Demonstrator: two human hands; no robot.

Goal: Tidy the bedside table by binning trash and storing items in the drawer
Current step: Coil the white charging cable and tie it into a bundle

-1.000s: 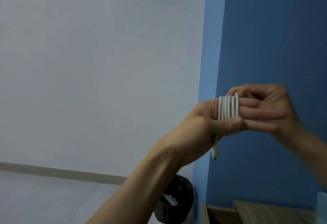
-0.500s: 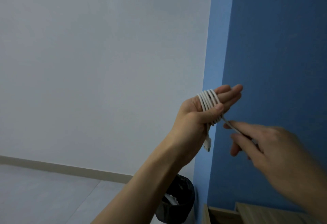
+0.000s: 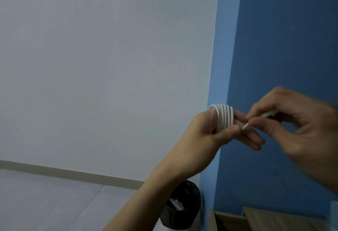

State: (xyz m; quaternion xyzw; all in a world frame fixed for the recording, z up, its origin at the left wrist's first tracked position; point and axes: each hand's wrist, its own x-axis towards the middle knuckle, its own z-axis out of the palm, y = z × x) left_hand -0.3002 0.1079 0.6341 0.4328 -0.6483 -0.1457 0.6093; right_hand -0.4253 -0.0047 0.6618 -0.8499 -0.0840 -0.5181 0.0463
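A white charging cable [image 3: 225, 117] is wound in several loops around the fingers of my left hand [image 3: 208, 130], which is raised in front of the blue wall with its thumb pressed on the coil. My right hand [image 3: 287, 121] is level with it on the right and pinches the cable's free end between thumb and fingers, just beside the left fingertips. The right hand is blurred. Only a wooden edge of the bedside table [image 3: 274, 219] shows at the bottom right.
A bin lined with a black bag [image 3: 182, 210], with white trash inside, stands on the floor left of the table, under my left forearm. White wall fills the left, blue wall the right. A pale blue object [image 3: 333, 212] peeks in at the right edge.
My right hand has come up from below the coil to beside my left fingertips, carrying the free end. My left hand has tilted; the dangling plug is no longer visible.
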